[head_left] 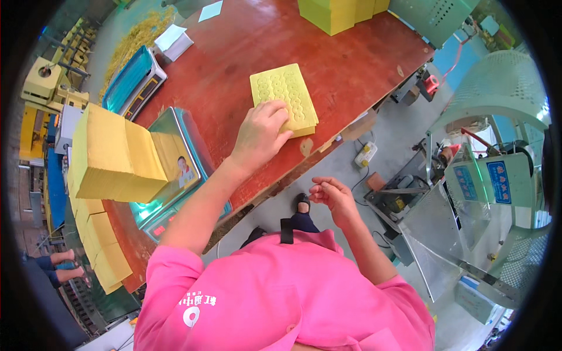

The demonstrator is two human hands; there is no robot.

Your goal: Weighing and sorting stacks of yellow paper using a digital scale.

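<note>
A small stack of yellow paper (pixel 285 92), stamped with rows of round coin-like shapes, lies on the red table (pixel 216 76) near its front edge. My left hand (pixel 260 131) is closed on the stack's near left corner, fingers curled over the top and thumb by the near edge. My right hand (pixel 336 199) hangs in the air beyond the table's edge, fingers curled in and thumb close to them, with nothing visible in it. Left of my left forearm, a tall block of yellow paper (pixel 120 155) stands on the metal plate of a turquoise scale (pixel 190 146).
Another scale (pixel 137 82) and a pile of white paper (pixel 174 42) stand at the far left. Large yellow blocks (pixel 333 16) sit at the table's far end. Green machinery (pixel 486 181) and a power strip (pixel 366 155) are on the right. Someone's legs (pixel 58 266) show at lower left.
</note>
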